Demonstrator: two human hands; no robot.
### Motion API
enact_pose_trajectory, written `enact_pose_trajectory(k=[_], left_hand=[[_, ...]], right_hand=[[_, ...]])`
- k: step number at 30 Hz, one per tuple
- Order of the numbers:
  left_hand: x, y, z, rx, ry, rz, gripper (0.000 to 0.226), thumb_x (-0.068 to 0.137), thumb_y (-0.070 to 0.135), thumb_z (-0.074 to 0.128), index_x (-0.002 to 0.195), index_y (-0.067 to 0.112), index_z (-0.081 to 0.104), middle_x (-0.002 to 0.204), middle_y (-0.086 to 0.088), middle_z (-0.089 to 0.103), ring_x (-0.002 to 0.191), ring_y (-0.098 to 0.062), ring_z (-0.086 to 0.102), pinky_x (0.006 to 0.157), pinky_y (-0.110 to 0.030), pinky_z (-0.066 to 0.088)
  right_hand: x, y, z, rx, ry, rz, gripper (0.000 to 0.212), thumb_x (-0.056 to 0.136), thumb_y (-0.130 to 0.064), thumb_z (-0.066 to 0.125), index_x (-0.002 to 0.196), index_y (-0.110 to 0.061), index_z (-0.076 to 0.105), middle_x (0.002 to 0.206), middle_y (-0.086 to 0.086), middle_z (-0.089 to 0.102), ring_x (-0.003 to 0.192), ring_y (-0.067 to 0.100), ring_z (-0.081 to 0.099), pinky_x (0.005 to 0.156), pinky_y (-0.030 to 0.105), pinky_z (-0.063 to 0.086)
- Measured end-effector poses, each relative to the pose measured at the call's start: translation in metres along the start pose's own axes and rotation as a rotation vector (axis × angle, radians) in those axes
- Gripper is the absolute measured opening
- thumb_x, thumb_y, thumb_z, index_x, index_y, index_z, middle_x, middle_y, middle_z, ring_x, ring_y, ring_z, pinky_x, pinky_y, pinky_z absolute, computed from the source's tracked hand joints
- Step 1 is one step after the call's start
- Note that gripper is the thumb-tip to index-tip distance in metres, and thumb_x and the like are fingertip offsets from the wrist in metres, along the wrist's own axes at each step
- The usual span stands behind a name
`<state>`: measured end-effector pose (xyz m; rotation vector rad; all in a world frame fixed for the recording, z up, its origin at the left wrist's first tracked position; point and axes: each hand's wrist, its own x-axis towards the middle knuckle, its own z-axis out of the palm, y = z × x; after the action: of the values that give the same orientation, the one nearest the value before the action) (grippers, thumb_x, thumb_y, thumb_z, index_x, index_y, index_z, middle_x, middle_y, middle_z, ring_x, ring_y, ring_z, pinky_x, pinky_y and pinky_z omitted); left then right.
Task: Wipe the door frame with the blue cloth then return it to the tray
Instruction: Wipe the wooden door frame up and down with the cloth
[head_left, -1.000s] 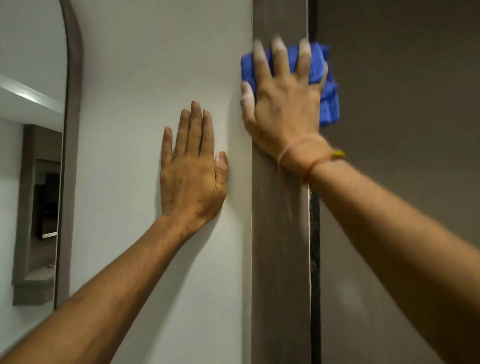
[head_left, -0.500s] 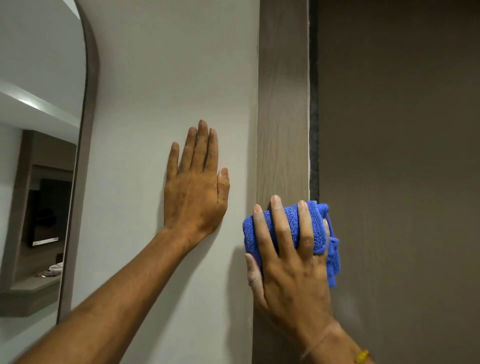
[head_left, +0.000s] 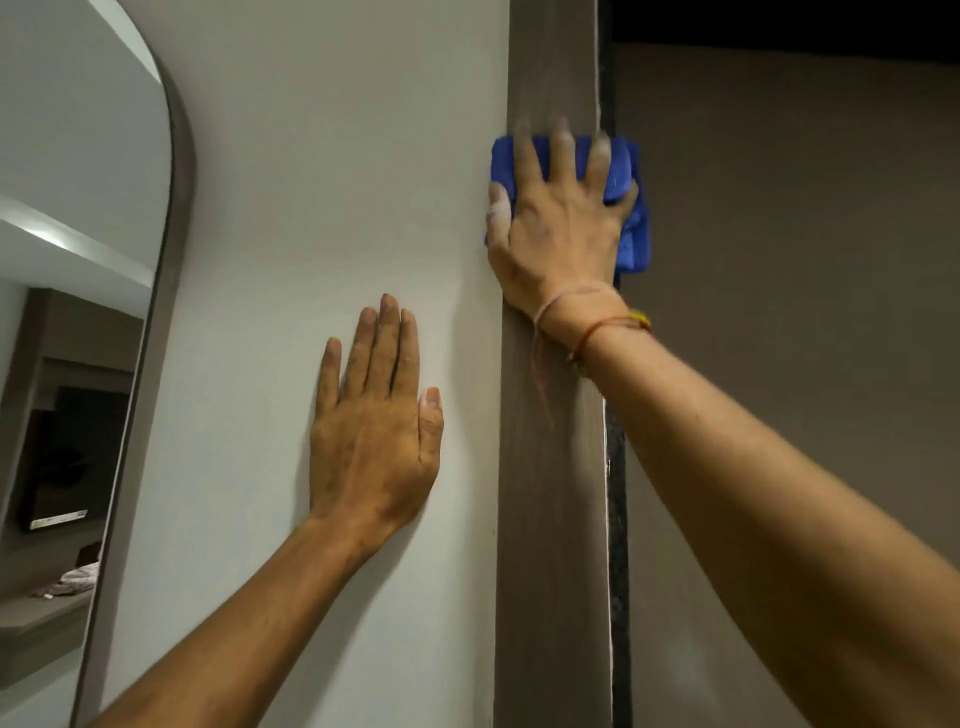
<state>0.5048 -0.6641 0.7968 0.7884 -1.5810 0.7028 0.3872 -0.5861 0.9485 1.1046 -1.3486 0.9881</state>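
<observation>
The door frame (head_left: 553, 493) is a vertical brown wood-grain strip running up the middle of the view. My right hand (head_left: 558, 228) presses a folded blue cloth (head_left: 631, 228) flat against the frame, high up, fingers spread over it and slightly blurred. The cloth sticks out on the right side past the frame edge. My left hand (head_left: 371, 431) lies flat and open on the white wall (head_left: 311, 182) left of the frame, lower than the right hand. No tray is in view.
A brown door (head_left: 805, 260) fills the right side, with a dark gap along the frame edge. An arched mirror (head_left: 67, 364) with a brown rim hangs on the wall at the left and reflects a room.
My right hand slid the cloth down the frame to a low point, then back up to a high point now. My left hand stayed on the wall.
</observation>
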Motion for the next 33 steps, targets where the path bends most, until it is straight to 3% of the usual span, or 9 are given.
enact_pose_trajectory(k=[7, 11, 17, 22, 26, 29, 31, 33], left_hand=[[0.002, -0.001, 0.0, 0.007, 0.008, 0.012, 0.064, 0.092, 0.038, 0.011, 0.148, 0.012, -0.004, 0.158, -0.008, -0.006, 0.146, -0.019, -0.008, 0.12, -0.042, -0.002], [0.002, 0.0, 0.0, 0.005, -0.009, 0.017, 0.064, 0.092, 0.037, 0.012, 0.148, 0.011, -0.004, 0.158, -0.008, -0.006, 0.146, -0.019, -0.008, 0.12, -0.042, -0.002], [0.002, -0.003, 0.004, 0.018, -0.001, 0.018, 0.063, 0.093, 0.038, 0.014, 0.148, 0.012, -0.003, 0.159, -0.008, -0.004, 0.146, -0.019, -0.007, 0.12, -0.042, -0.001], [0.001, 0.0, 0.0, -0.014, -0.036, -0.004, 0.064, 0.092, 0.036, 0.016, 0.148, 0.011, -0.003, 0.159, -0.009, -0.005, 0.146, -0.019, -0.008, 0.12, -0.041, -0.002], [-0.027, 0.037, -0.03, -0.446, -0.038, -0.164, 0.065, 0.088, 0.025, 0.03, 0.147, 0.004, 0.012, 0.158, -0.012, 0.007, 0.146, -0.018, 0.003, 0.121, -0.035, 0.004], [-0.098, 0.088, -0.056, -0.778, 0.006, -0.247, 0.056, 0.088, 0.033, 0.038, 0.141, 0.015, 0.036, 0.149, -0.002, 0.038, 0.135, -0.009, 0.033, 0.11, -0.018, 0.025], [-0.145, 0.132, -0.071, -0.99, -0.145, -0.36, 0.054, 0.081, 0.045, 0.042, 0.132, 0.028, 0.048, 0.135, 0.011, 0.053, 0.119, -0.001, 0.05, 0.097, -0.008, 0.035], [-0.177, 0.174, -0.076, -1.212, -0.406, -0.511, 0.047, 0.081, 0.053, 0.051, 0.124, 0.035, 0.053, 0.122, 0.019, 0.059, 0.106, 0.006, 0.057, 0.084, -0.002, 0.041]], right_hand=[[-0.141, -0.008, 0.013, 0.002, 0.004, 0.044, 0.062, 0.09, -0.046, 0.031, 0.146, -0.021, 0.025, 0.154, 0.011, 0.029, 0.142, 0.039, 0.019, 0.106, 0.066, 0.022], [-0.128, 0.0, 0.012, -0.02, -0.037, -0.016, 0.062, 0.089, -0.047, 0.035, 0.146, -0.022, 0.024, 0.153, 0.012, 0.03, 0.141, 0.041, 0.02, 0.104, 0.069, 0.023], [-0.025, -0.002, 0.001, 0.003, -0.038, 0.004, 0.062, 0.093, -0.046, 0.034, 0.147, -0.021, 0.018, 0.154, 0.011, 0.022, 0.142, 0.04, 0.011, 0.105, 0.072, 0.017], [-0.093, -0.003, 0.01, 0.0, 0.019, 0.028, 0.068, 0.088, -0.048, 0.039, 0.147, -0.021, 0.02, 0.154, 0.011, 0.024, 0.142, 0.039, 0.014, 0.101, 0.072, 0.023], [-0.213, -0.005, -0.001, 0.057, -0.109, 0.064, 0.07, 0.078, -0.039, 0.045, 0.145, -0.021, 0.031, 0.152, 0.011, 0.034, 0.14, 0.041, 0.024, 0.099, 0.066, 0.035], [-0.291, 0.013, -0.022, 0.219, -0.204, 0.237, 0.065, 0.075, -0.025, 0.053, 0.139, -0.019, 0.042, 0.145, 0.013, 0.043, 0.13, 0.039, 0.039, 0.098, 0.054, 0.045], [-0.325, 0.039, -0.044, 0.344, -0.226, 0.435, 0.062, 0.08, -0.022, 0.052, 0.14, -0.022, 0.039, 0.145, 0.01, 0.039, 0.13, 0.03, 0.036, 0.102, 0.05, 0.042], [-0.351, 0.07, -0.076, 0.39, -0.226, 0.541, 0.063, 0.085, -0.026, 0.045, 0.144, -0.035, 0.024, 0.148, -0.003, 0.026, 0.134, 0.014, 0.023, 0.105, 0.04, 0.04]])
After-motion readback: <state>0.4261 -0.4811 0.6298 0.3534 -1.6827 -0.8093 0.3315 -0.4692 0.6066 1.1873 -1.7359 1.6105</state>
